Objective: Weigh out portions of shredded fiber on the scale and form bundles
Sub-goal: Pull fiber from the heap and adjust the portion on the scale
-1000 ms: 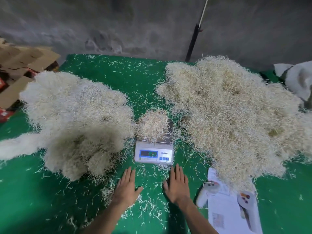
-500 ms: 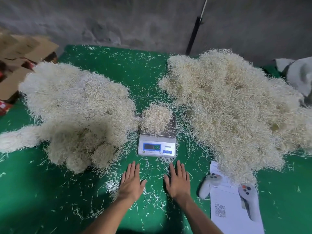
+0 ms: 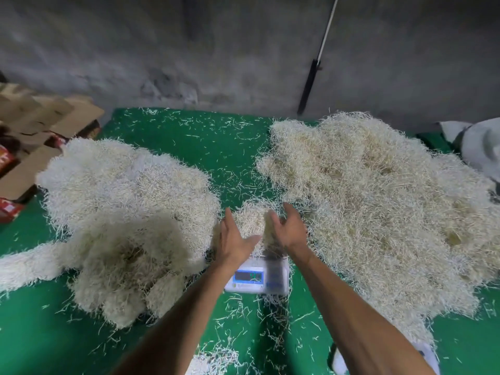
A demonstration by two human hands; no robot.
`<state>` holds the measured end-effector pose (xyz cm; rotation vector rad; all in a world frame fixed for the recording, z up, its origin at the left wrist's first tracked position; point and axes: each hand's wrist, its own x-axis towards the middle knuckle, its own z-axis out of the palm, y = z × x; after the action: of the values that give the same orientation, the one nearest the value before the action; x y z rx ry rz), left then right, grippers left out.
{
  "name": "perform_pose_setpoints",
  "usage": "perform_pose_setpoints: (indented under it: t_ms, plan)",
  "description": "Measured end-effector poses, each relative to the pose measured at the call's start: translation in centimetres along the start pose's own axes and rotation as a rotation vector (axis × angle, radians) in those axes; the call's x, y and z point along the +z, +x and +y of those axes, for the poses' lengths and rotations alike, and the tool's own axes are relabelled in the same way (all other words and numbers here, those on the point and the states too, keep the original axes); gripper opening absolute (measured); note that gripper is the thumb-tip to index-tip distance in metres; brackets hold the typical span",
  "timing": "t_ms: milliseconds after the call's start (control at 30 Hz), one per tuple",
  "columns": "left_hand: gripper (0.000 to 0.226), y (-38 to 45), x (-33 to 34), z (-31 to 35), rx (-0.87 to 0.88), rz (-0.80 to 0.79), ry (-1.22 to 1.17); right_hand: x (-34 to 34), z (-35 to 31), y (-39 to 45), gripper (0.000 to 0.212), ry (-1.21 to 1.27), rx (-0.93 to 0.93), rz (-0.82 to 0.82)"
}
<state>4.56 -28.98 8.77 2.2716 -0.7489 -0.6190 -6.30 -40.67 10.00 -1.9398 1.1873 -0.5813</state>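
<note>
Moved: I see both hands gone from flat on the counter at 6 o'clock of the scale up to the portion on its platform.
Left hand: at 9 o'clock of the portion, fingers straight, palm against its side; gripping nothing.
Right hand: at 3 o'clock, fingers loosely curved toward the clump; I cannot tell whether they have closed on it.
Portion: sits on the scale between the palms; display blurred, reading illegible.
Handling, my judgement: very light, soft, springy, tangled; sheds strands readily. Best cupped from both sides and underneath, squeezed gently, not pinched at the top.
Left heap: pale, at 9 o'clock, with rounded clumps at its near edge, probably finished bundles.
Right heap: looser, yellower, at 3 o'clock, likely raw stock.
Containers: none hold fiber; cardboard boxes at 10 o'clock, contents hidden.
Counter: green, littered with stray strands.
</note>
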Motion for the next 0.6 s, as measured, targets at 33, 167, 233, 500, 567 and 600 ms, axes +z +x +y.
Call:
perform_pose_setpoints:
  t_ms: [33, 167, 233, 500, 567, 600]
  plan:
    - [0.116, 1.0, -0.3, 0.8, -0.066, -0.012, -0.025, 0.5, -0.7, 0.9, 0.069, 0.094, 0.056, 0.001]
    - [0.071, 3.5, -0.8, 3.4, -0.481, -0.113, -0.681, 2.2, -1.4, 2.6, 0.067, 0.441, 0.432, -0.142]
    - [0.061, 3.8, -1.1, 4.6, -0.543, -0.170, -0.933, 2.1, -1.5, 3.5, 0.064, 0.536, 0.503, -0.143]
    - [0.123, 4.6, -3.2, 10.3, -0.195, -0.429, -1.119, -1.2, -4.2, 4.6, 0.073, 0.637, 0.117, -0.077]
    - [0.129, 5.8, -3.7, 13.6, -0.219, -0.418, -1.089, -1.2, -3.4, 3.6, 0.079, 0.535, 0.043, -0.065]
    - [0.129, 6.4, -3.6, 15.1, -0.218, -0.360, -1.019, -1.3, -3.0, 3.3, 0.079, 0.498, 0.007, -0.015]
